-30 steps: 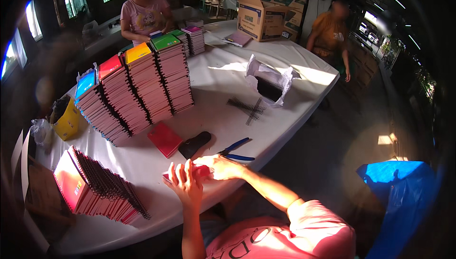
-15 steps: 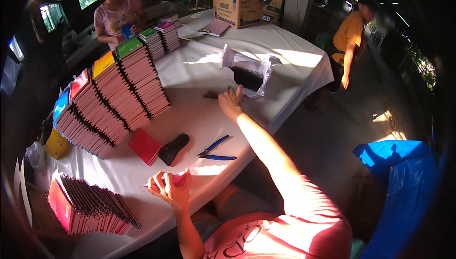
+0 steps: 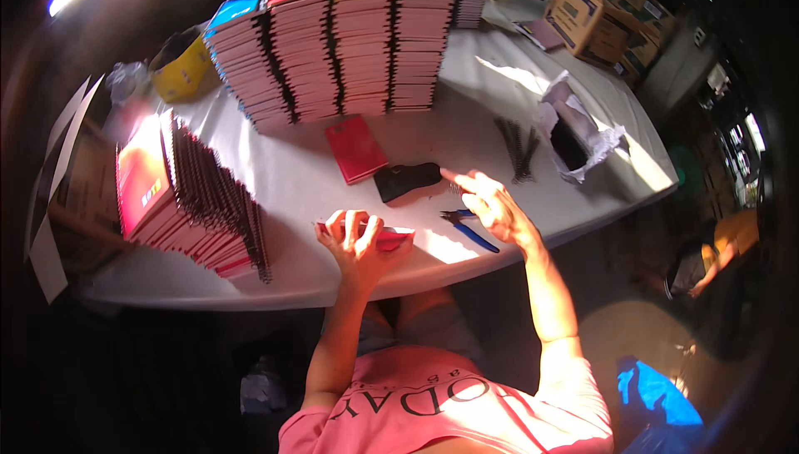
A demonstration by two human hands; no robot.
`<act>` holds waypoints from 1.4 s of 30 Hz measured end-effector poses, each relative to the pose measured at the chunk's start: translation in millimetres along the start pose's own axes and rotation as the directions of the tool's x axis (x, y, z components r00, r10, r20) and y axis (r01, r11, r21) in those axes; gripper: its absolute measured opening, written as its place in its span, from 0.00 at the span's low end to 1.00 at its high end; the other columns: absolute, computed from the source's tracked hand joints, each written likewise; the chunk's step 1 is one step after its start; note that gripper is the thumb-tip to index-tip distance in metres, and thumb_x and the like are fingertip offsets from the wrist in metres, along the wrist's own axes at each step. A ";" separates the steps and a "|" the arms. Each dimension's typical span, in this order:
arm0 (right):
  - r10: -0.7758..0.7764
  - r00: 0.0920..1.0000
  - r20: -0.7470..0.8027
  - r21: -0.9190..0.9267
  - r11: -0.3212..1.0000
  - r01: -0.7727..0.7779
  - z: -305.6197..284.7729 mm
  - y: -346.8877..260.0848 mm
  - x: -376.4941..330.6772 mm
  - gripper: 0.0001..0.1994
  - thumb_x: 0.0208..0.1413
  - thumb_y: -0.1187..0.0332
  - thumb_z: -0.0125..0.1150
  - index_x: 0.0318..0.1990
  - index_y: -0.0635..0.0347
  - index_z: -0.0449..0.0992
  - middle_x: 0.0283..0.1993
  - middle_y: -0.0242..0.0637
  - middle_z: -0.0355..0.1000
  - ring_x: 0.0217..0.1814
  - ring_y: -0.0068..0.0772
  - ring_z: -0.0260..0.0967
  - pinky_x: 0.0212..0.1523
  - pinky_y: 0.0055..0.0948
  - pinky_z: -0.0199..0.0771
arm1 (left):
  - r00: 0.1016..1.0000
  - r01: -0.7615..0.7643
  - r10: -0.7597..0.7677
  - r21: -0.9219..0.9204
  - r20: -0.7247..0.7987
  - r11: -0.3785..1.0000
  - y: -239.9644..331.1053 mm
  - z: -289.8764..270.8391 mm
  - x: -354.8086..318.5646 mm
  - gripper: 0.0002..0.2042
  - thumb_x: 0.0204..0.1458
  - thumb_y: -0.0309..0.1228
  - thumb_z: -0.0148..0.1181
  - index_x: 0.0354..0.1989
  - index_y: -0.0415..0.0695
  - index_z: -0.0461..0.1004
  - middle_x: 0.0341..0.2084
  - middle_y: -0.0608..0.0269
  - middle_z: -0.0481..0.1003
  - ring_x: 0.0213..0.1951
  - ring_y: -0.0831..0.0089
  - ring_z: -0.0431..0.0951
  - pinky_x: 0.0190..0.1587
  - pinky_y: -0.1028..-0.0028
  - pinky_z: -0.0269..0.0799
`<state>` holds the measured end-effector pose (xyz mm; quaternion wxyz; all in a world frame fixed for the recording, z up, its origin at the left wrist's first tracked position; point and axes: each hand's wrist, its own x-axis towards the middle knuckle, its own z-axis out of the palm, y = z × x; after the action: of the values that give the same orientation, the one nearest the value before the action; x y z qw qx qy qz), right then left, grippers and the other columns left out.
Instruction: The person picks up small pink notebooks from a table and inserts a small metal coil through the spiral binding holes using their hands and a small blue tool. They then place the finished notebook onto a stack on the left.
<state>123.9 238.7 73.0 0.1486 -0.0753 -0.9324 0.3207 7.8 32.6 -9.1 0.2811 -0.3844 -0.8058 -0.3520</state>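
Observation:
My left hand (image 3: 356, 238) grips a thin red notebook (image 3: 391, 238) at the near edge of the white table (image 3: 291, 275). My right hand (image 3: 493, 202) hovers just right of it with the fingers stretched out, above the blue-handled pliers (image 3: 471, 231). Something thin and dark may lie under its fingers, but I cannot make it out. A black pouch-like object (image 3: 408, 181) and a second red notebook (image 3: 355, 148) lie flat just beyond my hands. A small pile of black spiral wires (image 3: 516, 148) lies farther right.
Tall stacks of spiral notebooks (image 3: 333, 46) with coloured covers line the far side. A leaning row of red notebooks (image 3: 196, 196) stands at the left. A torn white bag (image 3: 583, 133), a yellow container (image 3: 181, 71) and cardboard boxes (image 3: 591, 13) are also here. Another person (image 3: 707, 262) is at the right.
My right hand has come back from the spiral wires to a spot above the pliers. My left hand still holds the red notebook. The view has tilted down toward the table.

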 end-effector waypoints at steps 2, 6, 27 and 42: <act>0.003 0.998 0.068 0.239 0.971 -0.019 26.2 -13.8 -11.8 0.16 0.61 0.66 0.46 0.53 0.59 0.73 0.28 0.39 0.64 0.29 0.32 0.63 0.35 0.28 0.66 | 0.999 -0.005 0.003 -0.030 -0.040 1.000 2.1 -1.5 -0.2 0.20 0.26 0.48 0.72 0.25 0.51 0.72 0.36 0.65 0.65 0.47 0.59 0.65 0.55 0.45 0.46; 0.197 0.980 -0.031 0.323 0.930 -0.176 58.0 -31.3 -19.1 0.10 0.54 0.68 0.61 0.42 0.62 0.79 0.31 0.34 0.71 0.33 0.22 0.68 0.36 0.22 0.69 | 0.998 -0.004 0.002 -0.035 -0.058 0.999 -1.7 -0.1 -3.6 0.22 0.27 0.52 0.70 0.25 0.51 0.71 0.34 0.64 0.64 0.46 0.60 0.64 0.53 0.47 0.47; 0.038 0.999 0.004 0.328 0.944 -0.037 61.1 -23.0 -13.3 0.14 0.45 0.75 0.65 0.42 0.60 0.79 0.33 0.34 0.72 0.34 0.23 0.68 0.38 0.25 0.71 | 1.000 -0.003 0.005 -0.129 0.016 0.992 -9.0 -7.7 3.4 0.26 0.27 0.55 0.68 0.33 0.53 0.73 0.32 0.70 0.68 0.43 0.67 0.66 0.45 0.52 0.50; 0.082 0.971 0.226 0.319 0.935 -0.153 53.4 -30.1 -1.8 0.10 0.58 0.73 0.50 0.44 0.62 0.75 0.25 0.34 0.74 0.20 0.19 0.67 0.23 0.21 0.67 | 0.995 -0.059 0.069 -0.145 0.065 0.988 -17.0 -15.2 7.9 0.22 0.37 0.54 0.64 0.30 0.49 0.73 0.30 0.66 0.68 0.41 0.65 0.66 0.48 0.55 0.53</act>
<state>106.9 184.0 51.2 0.0406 -0.0708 -0.8686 0.4888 -7.7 16.3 -0.3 0.2355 -0.4414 -0.7751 -0.3859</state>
